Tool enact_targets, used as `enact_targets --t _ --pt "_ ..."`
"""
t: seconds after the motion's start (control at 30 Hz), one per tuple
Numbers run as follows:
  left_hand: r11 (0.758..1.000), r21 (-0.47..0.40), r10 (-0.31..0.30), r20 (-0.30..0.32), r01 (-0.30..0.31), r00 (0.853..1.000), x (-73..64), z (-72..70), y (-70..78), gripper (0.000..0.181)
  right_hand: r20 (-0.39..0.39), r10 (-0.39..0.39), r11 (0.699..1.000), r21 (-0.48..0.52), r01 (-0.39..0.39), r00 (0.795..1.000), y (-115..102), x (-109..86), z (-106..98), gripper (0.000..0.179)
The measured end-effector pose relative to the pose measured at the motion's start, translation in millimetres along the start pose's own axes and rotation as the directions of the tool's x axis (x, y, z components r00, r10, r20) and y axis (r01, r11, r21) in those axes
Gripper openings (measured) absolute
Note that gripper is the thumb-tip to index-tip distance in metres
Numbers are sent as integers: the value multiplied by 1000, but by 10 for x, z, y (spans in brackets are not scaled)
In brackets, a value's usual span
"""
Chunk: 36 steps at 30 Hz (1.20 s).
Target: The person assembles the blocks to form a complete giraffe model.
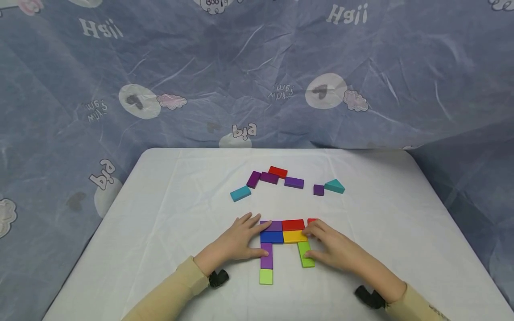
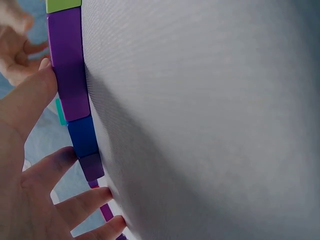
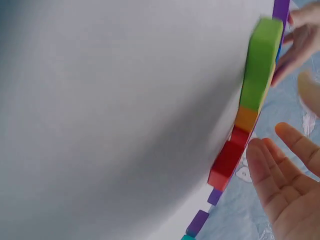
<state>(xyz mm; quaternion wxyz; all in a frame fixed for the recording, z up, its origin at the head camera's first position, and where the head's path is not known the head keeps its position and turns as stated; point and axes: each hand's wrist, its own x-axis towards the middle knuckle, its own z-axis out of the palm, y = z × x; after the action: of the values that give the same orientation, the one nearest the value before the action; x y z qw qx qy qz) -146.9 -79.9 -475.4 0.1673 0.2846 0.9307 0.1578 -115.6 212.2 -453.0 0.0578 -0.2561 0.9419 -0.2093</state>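
Flat coloured blocks lie joined in the head view: a purple block [image 1: 275,226] and a red block [image 1: 293,224] above a blue block [image 1: 271,237] and a yellow block [image 1: 294,237]. Below the blue one runs an upright purple block [image 1: 265,262], then a light green square [image 1: 266,277]. A green block [image 1: 307,261] slants below the yellow. My left hand [image 1: 237,238] spreads its fingers, index on the upper purple block, thumb at the lower one's side. My right hand [image 1: 335,245] hovers with loose fingers over the yellow and green blocks, partly hiding another red block [image 1: 312,220].
Farther back on the white table [image 1: 192,191] lie a light blue block [image 1: 240,193], several purple blocks [image 1: 294,183], a red block [image 1: 278,172] and a teal triangle [image 1: 335,186]. A patterned blue-grey cloth [image 1: 257,58] hangs behind the table.
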Motion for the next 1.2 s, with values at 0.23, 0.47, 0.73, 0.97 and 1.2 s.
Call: enact_targets --t 0.23,0.47,0.73,0.97,1.2 --pt "1000 14 -1 -4 1 1000 4 2 11 83 -42 -21 999 -51 19 999 85 230 -72 41" --pt "1000 10 11 -11 -11 1000 6 2 13 83 46 6 997 -78 -2 999 121 327 -59 43" --pt "1000 24 -1 -12 1 1000 9 14 4 84 39 5 997 -79 -1 999 111 307 -30 44" --pt "1000 26 -5 -5 5 1000 3 6 8 84 31 10 997 -70 -8 999 123 298 -15 45" --pt "1000 14 -9 -1 9 1000 -5 -13 30 83 -22 101 995 -13 -102 995 217 287 -125 48"
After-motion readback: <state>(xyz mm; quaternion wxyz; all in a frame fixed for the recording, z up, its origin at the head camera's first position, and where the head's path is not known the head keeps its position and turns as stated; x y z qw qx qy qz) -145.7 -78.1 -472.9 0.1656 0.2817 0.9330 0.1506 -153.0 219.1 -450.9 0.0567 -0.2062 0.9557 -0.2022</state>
